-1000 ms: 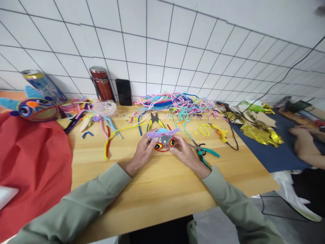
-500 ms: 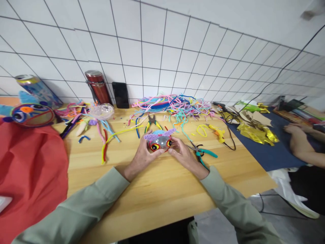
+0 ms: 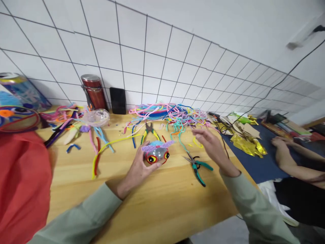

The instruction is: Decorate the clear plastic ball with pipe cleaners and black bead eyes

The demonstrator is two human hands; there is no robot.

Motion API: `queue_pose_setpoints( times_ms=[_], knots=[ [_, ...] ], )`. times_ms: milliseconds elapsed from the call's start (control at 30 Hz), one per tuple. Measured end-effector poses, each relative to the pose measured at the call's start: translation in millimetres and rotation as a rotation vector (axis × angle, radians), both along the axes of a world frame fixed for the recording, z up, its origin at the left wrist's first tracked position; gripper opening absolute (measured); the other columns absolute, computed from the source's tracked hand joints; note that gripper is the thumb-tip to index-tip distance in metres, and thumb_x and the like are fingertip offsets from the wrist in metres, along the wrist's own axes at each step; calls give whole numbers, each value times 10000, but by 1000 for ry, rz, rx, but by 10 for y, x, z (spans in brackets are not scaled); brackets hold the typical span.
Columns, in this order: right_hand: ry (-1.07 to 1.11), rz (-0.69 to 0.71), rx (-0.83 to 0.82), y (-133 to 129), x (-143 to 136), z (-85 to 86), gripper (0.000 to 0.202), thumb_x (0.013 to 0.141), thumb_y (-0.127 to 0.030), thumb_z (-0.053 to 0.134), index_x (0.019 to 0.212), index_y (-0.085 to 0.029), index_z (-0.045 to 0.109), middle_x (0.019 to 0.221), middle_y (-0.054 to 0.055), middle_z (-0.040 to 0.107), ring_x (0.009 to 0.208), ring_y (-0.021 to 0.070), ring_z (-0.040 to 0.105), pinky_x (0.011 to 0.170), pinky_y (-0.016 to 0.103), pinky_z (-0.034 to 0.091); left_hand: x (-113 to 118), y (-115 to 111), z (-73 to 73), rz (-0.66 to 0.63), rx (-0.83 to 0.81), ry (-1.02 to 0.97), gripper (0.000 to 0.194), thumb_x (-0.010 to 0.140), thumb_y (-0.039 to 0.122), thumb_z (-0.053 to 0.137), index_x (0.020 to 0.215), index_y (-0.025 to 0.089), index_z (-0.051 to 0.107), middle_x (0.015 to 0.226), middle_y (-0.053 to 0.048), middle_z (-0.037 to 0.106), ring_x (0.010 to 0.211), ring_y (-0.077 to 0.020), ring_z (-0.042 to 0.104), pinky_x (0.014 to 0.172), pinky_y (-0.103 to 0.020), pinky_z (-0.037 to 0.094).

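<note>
A clear round ball figure (image 3: 157, 155) has yellow-and-black eyes ringed in red and fuzzy purple strips across its top. Fingers and thumb of my left hand (image 3: 141, 166) close round its left side. My right hand (image 3: 210, 145) is off the figure, raised over the table's right part with fingers stretched out, holding nothing I can see. Teal-handled pliers (image 3: 196, 167) lie open below it. Behind the figure are yellow-and-green-handled pliers (image 3: 149, 132). Bent yellow and red pipe cleaners (image 3: 98, 157) lie to the left.
A heap of pipe cleaners (image 3: 165, 113) lies along the wall. Left of it stand a phone (image 3: 118, 101), a red flask (image 3: 95, 95) and a can (image 3: 24, 91). Red cloth (image 3: 22, 179) covers the left side. Gold foil (image 3: 246, 145) and another person's arms (image 3: 291, 159) are at right.
My right hand has let go of the figure and moved right and up. My left hand keeps its hold. The view has turned slightly to the right.
</note>
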State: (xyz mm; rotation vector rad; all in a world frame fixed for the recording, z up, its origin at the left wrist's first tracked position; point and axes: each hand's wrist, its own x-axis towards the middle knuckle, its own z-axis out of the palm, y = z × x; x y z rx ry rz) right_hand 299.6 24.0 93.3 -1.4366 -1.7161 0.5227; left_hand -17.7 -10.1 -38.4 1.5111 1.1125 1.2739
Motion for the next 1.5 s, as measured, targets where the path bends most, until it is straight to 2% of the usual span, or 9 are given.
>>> queue_pose_setpoints(
  times_ms=[67,167,333,500,700,900,1000,1233,1500],
  knots=[
    [-108,-30,53,335,86,233,262,961,-461,682,1082,-282,829,1159,70,843,1090,303,762,971,464,597,-25,-22,-20,-13,9,23,867,802,498,928,1525,244,522,1678,-179,486,1560,-382,513,1308,-584,424],
    [-221,-74,84,939,95,371,249,933,-386,659,1036,-241,833,1085,68,852,1029,287,766,961,440,588,-62,-54,-15,-15,35,65,938,802,464,938,1591,260,473,1700,-178,469,1593,-395,476,1346,-627,360],
    [-570,-149,75,1838,-27,267,263,952,-285,618,1092,-218,831,1124,87,853,1066,273,760,972,402,573,-103,-86,22,-13,53,108,951,831,447,921,1627,259,434,1699,-181,475,1600,-403,468,1333,-646,381],
    [-666,-246,50,2309,146,170,334,934,-177,579,1135,-191,846,1239,149,834,1185,341,732,1058,474,540,-137,-95,36,-19,72,99,915,866,508,885,1625,258,440,1699,-179,478,1618,-400,437,1348,-636,358],
    [-772,-270,-53,2408,442,37,368,929,-153,558,1085,-227,883,1171,89,862,1125,299,761,1011,407,559,-120,-89,-8,-8,31,83,871,868,550,873,1586,251,480,1625,-177,555,1544,-402,525,1320,-641,399],
    [-759,-236,-45,2470,305,-211,341,935,-206,631,1189,-229,858,1232,131,839,1142,309,737,984,395,539,-123,-76,-170,33,8,107,895,841,574,886,1575,256,484,1637,-180,536,1527,-412,542,1312,-664,403],
    [-723,-227,-22,2507,266,-239,232,888,-227,696,1049,-215,862,1150,151,834,1089,310,721,925,379,523,-113,-53,-232,46,14,109,897,870,555,864,1608,268,443,1683,-180,490,1555,-404,519,1322,-666,390],
    [-517,-263,73,2489,414,39,291,956,-384,622,754,-212,741,720,37,710,777,222,644,718,321,460,-84,9,-251,38,80,118,759,959,449,791,1603,260,436,1601,-170,561,1504,-343,584,1317,-609,428],
    [-283,-278,122,2391,507,396,291,953,-397,577,869,-193,768,768,38,742,739,201,664,698,317,494,-90,11,-219,26,87,137,728,972,452,773,1593,258,446,1588,-162,570,1498,-330,587,1312,-596,435]
  ],
)
